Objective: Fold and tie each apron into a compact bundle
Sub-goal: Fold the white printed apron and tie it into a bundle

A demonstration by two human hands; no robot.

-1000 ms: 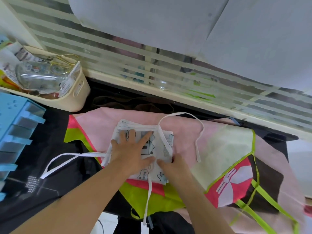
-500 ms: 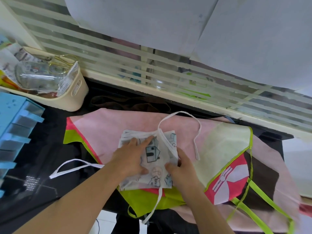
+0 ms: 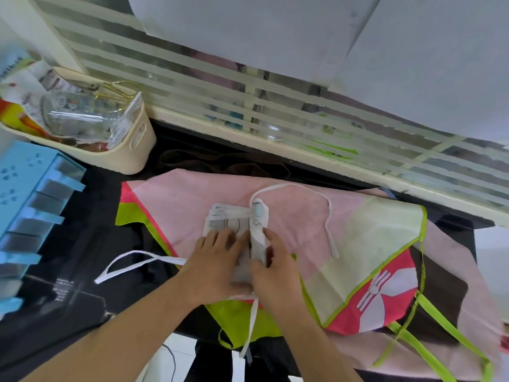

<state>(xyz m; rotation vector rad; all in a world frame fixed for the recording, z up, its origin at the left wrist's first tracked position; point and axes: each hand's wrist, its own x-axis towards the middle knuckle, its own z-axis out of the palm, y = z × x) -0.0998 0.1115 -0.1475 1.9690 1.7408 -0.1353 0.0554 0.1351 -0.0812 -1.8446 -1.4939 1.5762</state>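
Observation:
A small white apron (image 3: 228, 221) printed with cartoon drawings lies folded into a narrow stack on top of a spread pink, cream and lime apron (image 3: 358, 238). My left hand (image 3: 217, 260) presses flat on the left half of the white stack. My right hand (image 3: 272, 266) grips the raised right flap, which stands upright along the fold. White ties trail out: one loop (image 3: 316, 199) to the back right, one (image 3: 132, 260) to the left over the black table, one (image 3: 252, 326) hanging off the front edge.
A cream basket (image 3: 137, 142) with a glass jar and packets stands at the back left. A blue plastic rack (image 3: 30, 205) sits at the left edge. A brown apron (image 3: 220, 164) lies behind the pink one, under the striped window. The table's front edge is near my arms.
The white apron has been folded narrower: my right hand lifted its right side up and over toward the left, and my left hand slid nearer to hold the stack.

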